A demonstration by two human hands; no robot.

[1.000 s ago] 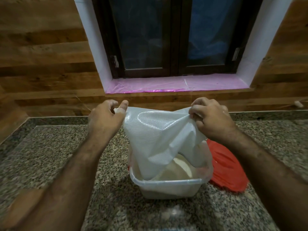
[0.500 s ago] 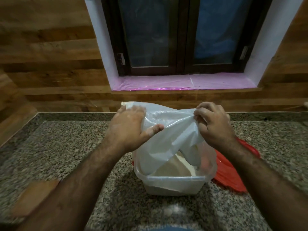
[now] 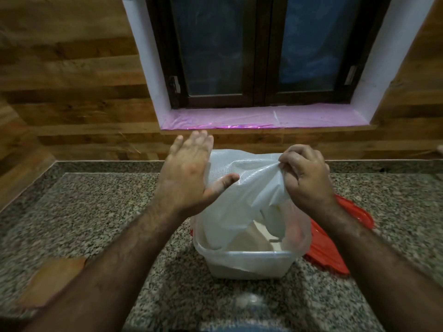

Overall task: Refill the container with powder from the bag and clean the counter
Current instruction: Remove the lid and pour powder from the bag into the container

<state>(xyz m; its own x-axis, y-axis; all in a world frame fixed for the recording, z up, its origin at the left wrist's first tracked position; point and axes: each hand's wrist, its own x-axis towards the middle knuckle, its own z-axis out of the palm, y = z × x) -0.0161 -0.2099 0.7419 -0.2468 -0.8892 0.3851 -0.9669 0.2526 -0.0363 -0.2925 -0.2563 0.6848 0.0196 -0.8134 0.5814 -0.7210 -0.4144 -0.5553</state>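
While right hand [image 3: 308, 178] pinches bag [image 3: 242, 188], left hand [image 3: 189, 173] flat alongside.

At my twelve o'clock a dark-framed window [image 3: 261, 49] sits in a white reveal, its sill [image 3: 259, 117] covered in pink film. Wood-plank wall [image 3: 72, 75] runs from nine to three o'clock. Speckled granite counter [image 3: 96, 212] spreads below me under dim light.

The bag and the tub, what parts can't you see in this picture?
- Head view: the bag mouth hangs inside the tub, so any powder coming out is hidden.
- Head view: most of the red lid is hidden behind the tub and the right hand.
- Head view: the left hand covers the bag's left edge.
- Head view: the brown thing on the counter is too blurred to name.
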